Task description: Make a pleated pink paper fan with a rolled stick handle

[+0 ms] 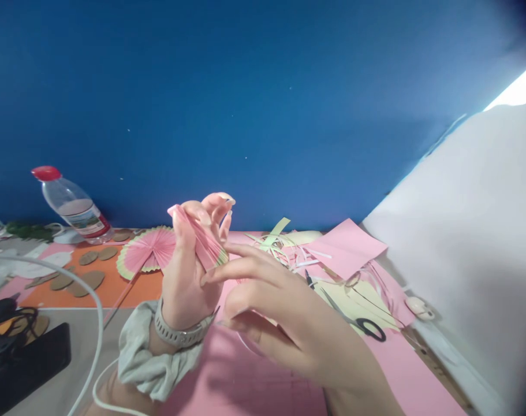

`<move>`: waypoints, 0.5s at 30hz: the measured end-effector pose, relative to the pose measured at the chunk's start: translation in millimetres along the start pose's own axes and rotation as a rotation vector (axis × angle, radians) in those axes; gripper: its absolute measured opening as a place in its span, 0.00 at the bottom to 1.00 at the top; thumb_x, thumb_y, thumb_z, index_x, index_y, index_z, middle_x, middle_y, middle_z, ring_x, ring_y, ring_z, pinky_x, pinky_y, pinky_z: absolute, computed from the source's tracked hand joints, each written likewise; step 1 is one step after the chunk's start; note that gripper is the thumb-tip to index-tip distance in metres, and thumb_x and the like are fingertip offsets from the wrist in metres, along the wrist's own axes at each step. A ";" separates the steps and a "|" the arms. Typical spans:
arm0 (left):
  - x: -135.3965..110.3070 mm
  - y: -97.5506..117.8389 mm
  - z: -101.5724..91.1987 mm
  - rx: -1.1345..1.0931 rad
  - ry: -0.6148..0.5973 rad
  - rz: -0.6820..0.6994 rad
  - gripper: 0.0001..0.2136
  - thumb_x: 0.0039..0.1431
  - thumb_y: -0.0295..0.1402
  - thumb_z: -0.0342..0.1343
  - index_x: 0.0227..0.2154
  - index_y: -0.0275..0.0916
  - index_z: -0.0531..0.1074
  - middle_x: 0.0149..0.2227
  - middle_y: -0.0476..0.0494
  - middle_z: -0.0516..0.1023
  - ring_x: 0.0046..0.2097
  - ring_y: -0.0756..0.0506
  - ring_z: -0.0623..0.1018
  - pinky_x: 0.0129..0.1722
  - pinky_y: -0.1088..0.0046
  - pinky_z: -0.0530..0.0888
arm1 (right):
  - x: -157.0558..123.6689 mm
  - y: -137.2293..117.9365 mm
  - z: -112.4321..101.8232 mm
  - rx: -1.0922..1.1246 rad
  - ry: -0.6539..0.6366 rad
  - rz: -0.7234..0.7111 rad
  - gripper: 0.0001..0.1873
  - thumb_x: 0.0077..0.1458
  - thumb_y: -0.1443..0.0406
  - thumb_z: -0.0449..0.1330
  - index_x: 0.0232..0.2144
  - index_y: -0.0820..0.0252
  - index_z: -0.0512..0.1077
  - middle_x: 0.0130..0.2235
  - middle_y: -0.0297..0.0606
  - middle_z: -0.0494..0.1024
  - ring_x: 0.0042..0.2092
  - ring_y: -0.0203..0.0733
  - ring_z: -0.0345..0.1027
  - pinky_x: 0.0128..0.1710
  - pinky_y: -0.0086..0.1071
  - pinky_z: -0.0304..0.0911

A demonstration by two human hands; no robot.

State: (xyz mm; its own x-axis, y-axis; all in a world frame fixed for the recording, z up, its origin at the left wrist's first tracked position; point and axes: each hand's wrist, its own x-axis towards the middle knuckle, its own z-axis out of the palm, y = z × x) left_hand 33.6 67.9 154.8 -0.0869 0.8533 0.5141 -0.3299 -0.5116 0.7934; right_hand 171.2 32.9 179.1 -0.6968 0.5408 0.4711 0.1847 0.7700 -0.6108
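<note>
A pleated pink paper fan piece (204,245) with a green edge is folded narrow and pinched at its upper end by my left hand (189,254). Several fingers of that hand curl behind it. My right hand (284,312) reaches in from the right, its fingertips touching the lower, green-edged end of the pleats; its other fingers are bent and I cannot make out anything held in them. Left of my wrist lies an opened round paper fan (148,252), pink with a scalloped green rim and a pink stick.
Scissors (369,328), paper strips (280,245) and a pink sheet (349,247) lie to the right. A red-capped bottle (74,208) leans at the left, near cardboard discs (89,283). A black phone (29,370) and white cable (99,323) lie front left. A blue wall (245,104) stands behind.
</note>
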 end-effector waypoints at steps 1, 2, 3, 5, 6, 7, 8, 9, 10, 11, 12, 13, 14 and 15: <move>0.0 0.1 0.2 0.006 0.003 -0.004 0.17 0.68 0.46 0.27 0.34 0.47 0.58 0.55 0.52 0.68 0.58 0.49 0.68 0.54 0.66 0.69 | -0.2 -1.8 -1.4 -0.042 -0.017 0.004 0.07 0.61 0.71 0.50 0.35 0.53 0.65 0.50 0.37 0.72 0.57 0.38 0.61 0.60 0.41 0.53; -0.1 0.2 0.5 0.007 0.005 -0.011 0.17 0.68 0.46 0.27 0.35 0.48 0.58 0.56 0.53 0.66 0.58 0.50 0.68 0.54 0.66 0.69 | -0.4 -3.3 -2.5 -0.079 -0.040 0.007 0.07 0.60 0.72 0.51 0.35 0.54 0.66 0.50 0.37 0.71 0.57 0.38 0.60 0.60 0.41 0.53; -0.2 0.3 0.8 -0.001 0.005 -0.019 0.17 0.68 0.46 0.27 0.35 0.48 0.58 0.57 0.53 0.66 0.59 0.49 0.68 0.55 0.66 0.69 | -0.5 -4.5 -3.3 -0.109 -0.062 0.007 0.08 0.59 0.73 0.53 0.35 0.54 0.66 0.49 0.37 0.72 0.56 0.38 0.60 0.61 0.40 0.53; -0.7 0.6 2.0 -0.039 0.003 -0.035 0.16 0.68 0.46 0.28 0.36 0.48 0.58 0.58 0.53 0.65 0.59 0.49 0.68 0.56 0.63 0.69 | -0.6 -5.5 -4.3 -0.138 -0.086 0.002 0.08 0.57 0.74 0.54 0.35 0.56 0.67 0.46 0.36 0.73 0.54 0.38 0.61 0.61 0.38 0.52; -1.1 0.7 2.6 -0.061 -0.001 -0.044 0.15 0.68 0.46 0.29 0.36 0.48 0.58 0.58 0.53 0.66 0.59 0.48 0.68 0.56 0.62 0.69 | -0.7 -5.4 -4.5 -0.139 -0.085 -0.001 0.08 0.57 0.74 0.55 0.35 0.56 0.67 0.44 0.36 0.73 0.53 0.37 0.61 0.60 0.37 0.53; -1.6 0.6 3.1 -0.076 -0.012 -0.049 0.15 0.68 0.45 0.29 0.36 0.48 0.58 0.58 0.53 0.66 0.59 0.48 0.68 0.56 0.61 0.69 | -0.8 -5.0 -4.8 -0.135 -0.076 0.000 0.07 0.57 0.73 0.55 0.34 0.56 0.67 0.42 0.35 0.73 0.52 0.37 0.62 0.59 0.37 0.54; -2.3 0.4 3.5 -0.080 -0.028 -0.051 0.14 0.68 0.45 0.29 0.36 0.48 0.58 0.58 0.52 0.66 0.60 0.47 0.67 0.56 0.60 0.69 | -1.0 -4.5 -5.1 -0.130 -0.063 0.005 0.07 0.58 0.73 0.55 0.34 0.56 0.67 0.42 0.35 0.72 0.51 0.38 0.62 0.59 0.37 0.55; -3.1 0.0 3.6 -0.072 -0.048 -0.049 0.14 0.68 0.44 0.29 0.37 0.49 0.57 0.59 0.52 0.66 0.60 0.47 0.67 0.56 0.60 0.69 | -1.4 -4.1 -5.5 -0.125 -0.059 0.008 0.07 0.58 0.73 0.55 0.33 0.55 0.67 0.41 0.35 0.72 0.51 0.38 0.62 0.58 0.37 0.56; -4.0 -0.3 3.5 -0.056 -0.067 -0.044 0.13 0.69 0.43 0.29 0.38 0.49 0.57 0.59 0.52 0.66 0.61 0.47 0.66 0.56 0.59 0.69 | -1.8 -3.8 -6.2 -0.122 -0.063 0.007 0.07 0.58 0.72 0.55 0.32 0.55 0.68 0.42 0.35 0.72 0.51 0.39 0.62 0.57 0.37 0.56; -4.9 -0.7 3.1 -0.040 -0.083 -0.037 0.12 0.69 0.43 0.29 0.39 0.50 0.57 0.58 0.52 0.66 0.61 0.47 0.65 0.56 0.58 0.69 | -2.3 -3.7 -7.0 -0.121 -0.071 0.003 0.07 0.58 0.72 0.55 0.31 0.55 0.68 0.43 0.35 0.72 0.51 0.40 0.62 0.57 0.37 0.57; -5.9 -0.9 2.7 -0.027 -0.096 -0.027 0.11 0.69 0.42 0.29 0.39 0.50 0.56 0.58 0.52 0.67 0.62 0.46 0.65 0.55 0.57 0.70 | -2.8 -3.9 -8.1 -0.119 -0.084 -0.002 0.07 0.58 0.72 0.55 0.31 0.55 0.69 0.44 0.36 0.71 0.52 0.40 0.61 0.57 0.37 0.57; -6.7 -1.0 2.3 -0.021 -0.109 -0.018 0.11 0.69 0.42 0.30 0.39 0.50 0.56 0.57 0.52 0.68 0.62 0.46 0.65 0.55 0.57 0.70 | -3.3 -4.3 -9.3 -0.116 -0.099 -0.006 0.08 0.58 0.71 0.54 0.30 0.55 0.70 0.45 0.36 0.71 0.53 0.40 0.60 0.57 0.37 0.57; -7.5 -0.9 2.2 -0.022 -0.124 -0.008 0.11 0.69 0.42 0.30 0.40 0.51 0.56 0.56 0.52 0.69 0.61 0.46 0.66 0.55 0.57 0.70 | -3.7 -4.9 -10.5 -0.110 -0.113 -0.009 0.08 0.58 0.70 0.55 0.30 0.55 0.70 0.46 0.37 0.71 0.54 0.40 0.60 0.57 0.37 0.57; -8.2 -0.5 2.4 -0.029 -0.140 0.002 0.11 0.69 0.42 0.30 0.40 0.51 0.56 0.55 0.52 0.70 0.61 0.46 0.66 0.55 0.56 0.70 | -4.2 -5.5 -11.6 -0.102 -0.124 -0.006 0.07 0.59 0.69 0.55 0.30 0.55 0.71 0.46 0.37 0.71 0.55 0.41 0.60 0.57 0.37 0.57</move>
State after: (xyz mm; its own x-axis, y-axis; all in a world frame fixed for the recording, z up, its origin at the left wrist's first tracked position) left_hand 36.8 61.0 151.0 0.0433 0.8289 0.5578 -0.3569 -0.5086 0.7836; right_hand 181.1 30.3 187.8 -0.7773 0.4950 0.3883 0.2456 0.8070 -0.5371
